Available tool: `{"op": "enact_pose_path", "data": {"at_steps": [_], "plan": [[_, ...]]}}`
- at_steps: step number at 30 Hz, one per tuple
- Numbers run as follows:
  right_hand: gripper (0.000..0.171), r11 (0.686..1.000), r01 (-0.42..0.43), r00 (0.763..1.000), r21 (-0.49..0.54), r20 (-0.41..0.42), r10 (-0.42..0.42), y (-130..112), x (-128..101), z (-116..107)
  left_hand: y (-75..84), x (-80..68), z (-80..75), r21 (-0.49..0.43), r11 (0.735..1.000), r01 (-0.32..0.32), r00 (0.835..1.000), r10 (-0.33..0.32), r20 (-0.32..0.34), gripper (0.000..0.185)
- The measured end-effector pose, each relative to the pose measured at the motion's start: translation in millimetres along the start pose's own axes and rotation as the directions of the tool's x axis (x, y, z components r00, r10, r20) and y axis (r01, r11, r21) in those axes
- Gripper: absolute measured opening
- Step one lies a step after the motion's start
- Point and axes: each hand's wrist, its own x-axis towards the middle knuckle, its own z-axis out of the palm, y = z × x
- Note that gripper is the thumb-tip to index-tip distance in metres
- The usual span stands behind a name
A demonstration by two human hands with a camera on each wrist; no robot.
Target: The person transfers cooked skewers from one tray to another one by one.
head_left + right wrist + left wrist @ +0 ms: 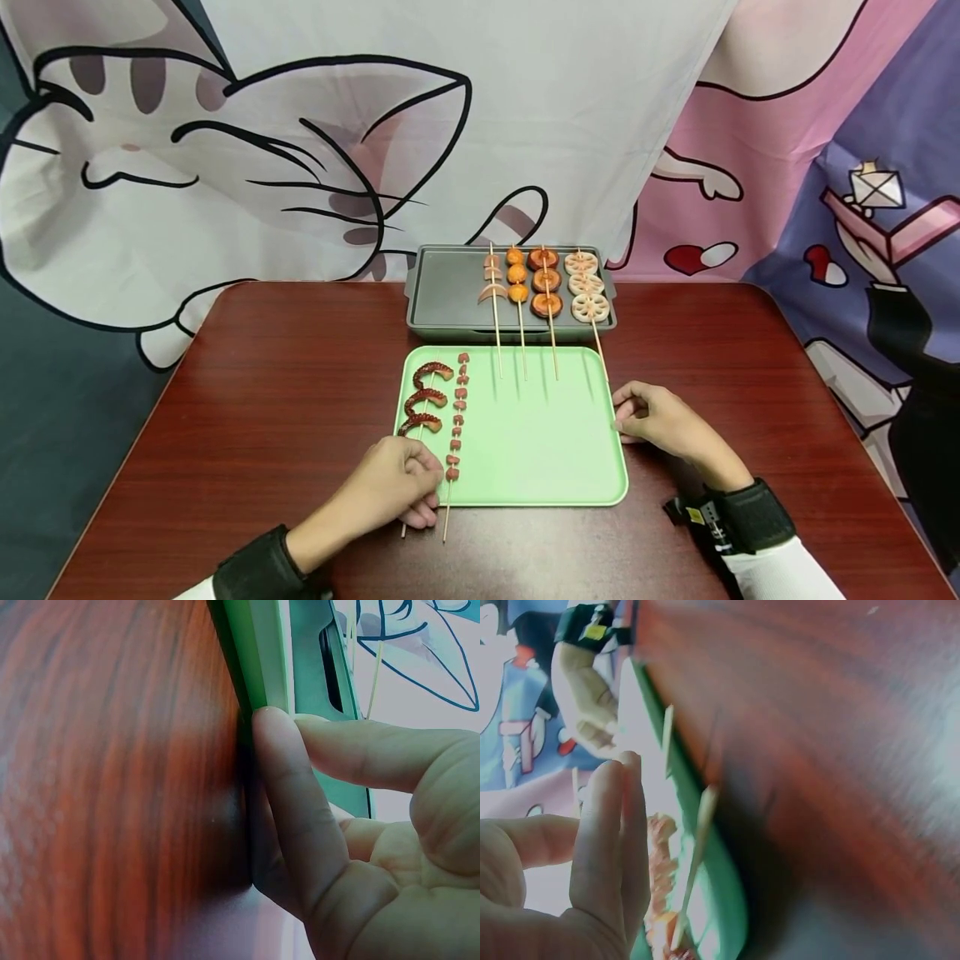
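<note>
Skewers lie on the left part of the green tray [525, 442], low in the centre of the head view: an octopus-tentacle skewer [424, 398] with dark red curls and, just right of it, a skewer of small sausage pieces [457, 421], whose bare stick ends stick out past the tray's near edge onto the table. The left hand [393, 490] sits at the tray's lower left corner, directly over those stick ends, fingers curled down around them; whether it actually pinches a stick I cannot tell from the head view. In the left wrist view the fingers [611, 847] look fairly straight and close together, with a stick [694, 862] just beside them, not clearly gripped.

The right hand [660, 421] rests at the tray's right edge, right of centre in the frame, well apart from the two skewers. In the right wrist view its fingers [289, 795] are loosely bent, one fingertip pressed against the tray's green rim [259, 652], holding nothing.

Beyond the tray's far edge stands a grey grill pan [450, 292], touching or nearly touching the tray. Four more skewers [543, 283] lie across its right half, carrying sausage, orange balls, round slices and lotus root, their sticks reaching onto the tray. Everything stands on a dark red wooden table [285, 400], with a cartoon cat curtain [300, 150] filling the upper frame.
</note>
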Motion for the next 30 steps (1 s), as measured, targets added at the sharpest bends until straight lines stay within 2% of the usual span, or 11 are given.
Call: {"op": "enact_pose_path", "data": {"at_steps": [9, 18, 25, 30], "plan": [[0.028, 1.000, -0.003, 1.000, -0.016, 0.000, 0.003, -1.1, 0.4, -0.4, 15.7, 7.7, -23.1, -0.031, 0.998, -0.063, 0.996, 0.061, -0.066, 0.029], [0.029, 1.000, 0.004, 1.000, -0.012, 0.004, -0.004, -1.6, -1.5, -0.4, 28.5, 23.8, -40.2, -0.138, 0.985, -0.099, 0.991, 0.085, -0.107, 0.036], [0.030, 1.000, 0.010, 1.000, 0.010, 0.015, -0.010, -1.8, -2.2, 0.8, 32.4, 41.6, -45.7, -0.194, 0.970, -0.148, 0.985, 0.128, -0.114, 0.042], [0.030, 1.000, 0.009, 1.000, 0.022, 0.013, -0.009, -2.9, -3.2, 0.7, 36.4, 57.0, -45.4, -0.299, 0.943, -0.148, 0.987, 0.124, -0.098, 0.043]]}}
